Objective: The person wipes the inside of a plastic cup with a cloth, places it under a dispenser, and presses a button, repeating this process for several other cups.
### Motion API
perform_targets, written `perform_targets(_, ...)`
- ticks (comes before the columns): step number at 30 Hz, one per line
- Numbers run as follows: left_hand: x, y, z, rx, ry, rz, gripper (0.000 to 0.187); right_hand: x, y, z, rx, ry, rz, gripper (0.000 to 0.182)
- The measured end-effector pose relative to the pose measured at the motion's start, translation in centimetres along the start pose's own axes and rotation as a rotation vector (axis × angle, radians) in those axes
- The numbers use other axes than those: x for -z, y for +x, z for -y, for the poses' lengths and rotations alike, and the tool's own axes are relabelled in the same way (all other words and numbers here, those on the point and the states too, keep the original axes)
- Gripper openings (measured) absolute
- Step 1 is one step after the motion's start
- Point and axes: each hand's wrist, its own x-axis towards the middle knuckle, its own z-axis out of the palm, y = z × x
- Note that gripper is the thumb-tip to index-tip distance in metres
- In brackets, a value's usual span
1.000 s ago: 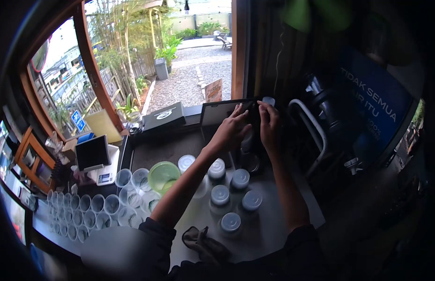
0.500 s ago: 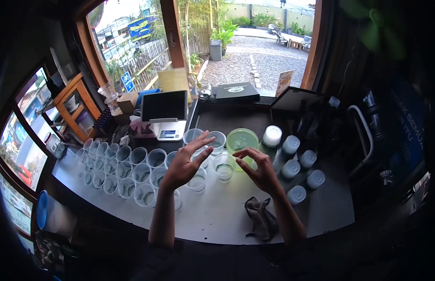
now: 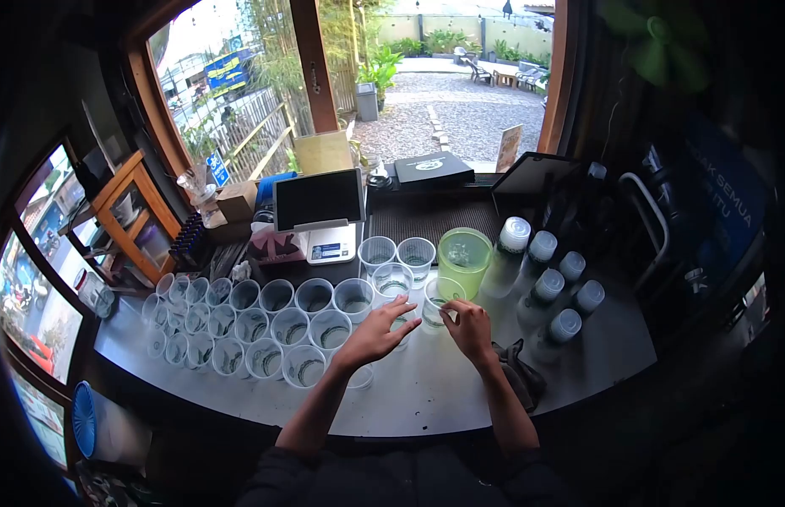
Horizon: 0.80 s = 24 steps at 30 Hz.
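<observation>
Rows of clear plastic cups (image 3: 331,329) stand upright across the left half of the metal counter. My left hand (image 3: 378,335) is open, its fingers stretched over a clear cup in front of it and partly hiding that cup. With thumb and fingertips together, my right hand (image 3: 470,328) pinches the near right rim of another clear plastic cup (image 3: 434,314). Right behind that cup stands a large tub (image 3: 465,262) of light green liquid. A dark cloth (image 3: 521,376) lies beside my right forearm.
Stacks of upside-down cups (image 3: 565,324) rise at the right. A tablet stand (image 3: 318,201) and a tissue box (image 3: 277,245) sit behind the cups. A black box (image 3: 433,167) lies by the window. The counter's front edge (image 3: 426,434) curves close to my body.
Both hands have come down toward the cups, the right one onto a cup's rim. The view has shifted, so the counter items appear further right.
</observation>
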Motion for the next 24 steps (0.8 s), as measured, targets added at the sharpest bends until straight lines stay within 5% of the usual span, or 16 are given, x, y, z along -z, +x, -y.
perform_targets(6,-1.1,1.1,-1.9,-0.227,-0.051,0.000,0.088,4.6,-1.5,0.3,-0.186,0.507,-0.125,0.014)
perform_targets(11,-3.8,3.2,-3.4,-0.251,-0.237,0.029,0.088,9.2,-2.4,0.9,-0.234,0.716,-0.240,0.012)
perform_targets(15,-6.3,5.2,-5.7,-0.139,-0.521,0.054,0.080,10.5,-2.6,0.5,-0.100,0.780,-0.445,0.042)
perform_targets(17,-7.7,6.4,-7.7,-0.026,-0.792,0.015,0.072,11.0,-2.6,0.2,-0.020,0.652,-0.563,0.063)
perform_targets(20,-10.2,8.7,-11.3,0.128,-1.301,-0.046,0.063,12.1,-2.7,-0.7,0.045,0.456,-0.597,0.072)
perform_targets(24,-13.9,12.2,-16.0,0.146,-1.505,-0.048,0.070,14.3,-2.6,-3.0,0.109,0.318,-0.619,0.074)
